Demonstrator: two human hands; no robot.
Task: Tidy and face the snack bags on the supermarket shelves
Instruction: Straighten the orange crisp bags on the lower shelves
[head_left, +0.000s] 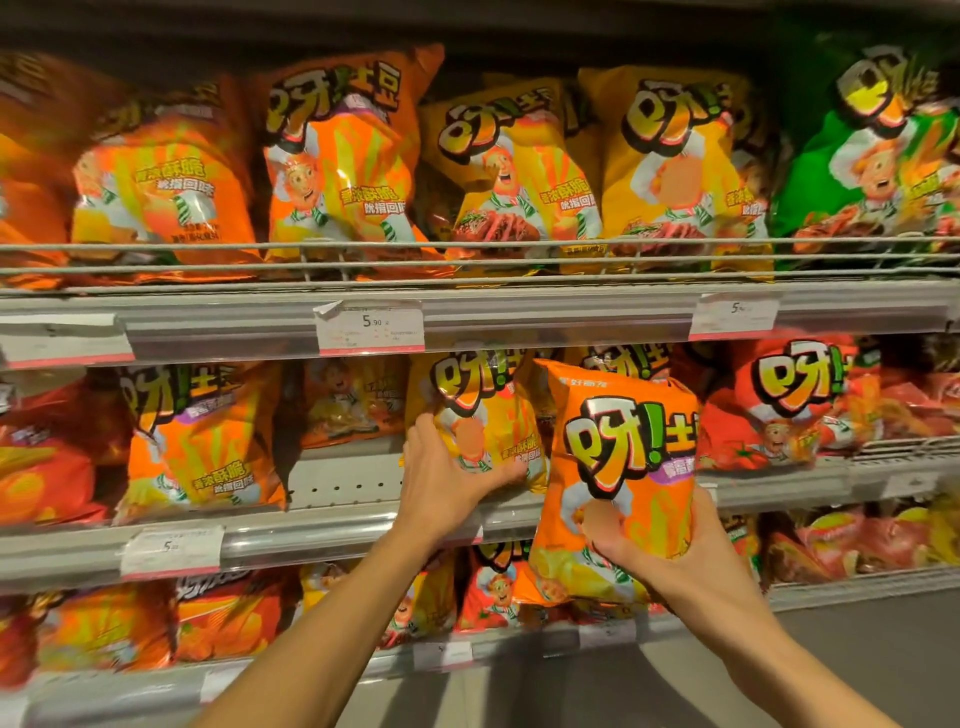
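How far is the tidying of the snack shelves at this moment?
Done: the top shelf bags stand upright, fronts outward. In hand: the right hand holds an orange bag off the shelf, while the left hand grips a yellow bag on the middle shelf. Left: an open gap beside it, and the lower shelf bags look crowded.

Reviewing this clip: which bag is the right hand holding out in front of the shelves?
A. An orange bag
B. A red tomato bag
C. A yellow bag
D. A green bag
A. The right hand grips the lower part of an orange bag, held upright in front of the middle shelf, while the left hand rests on a yellow bag on that shelf.
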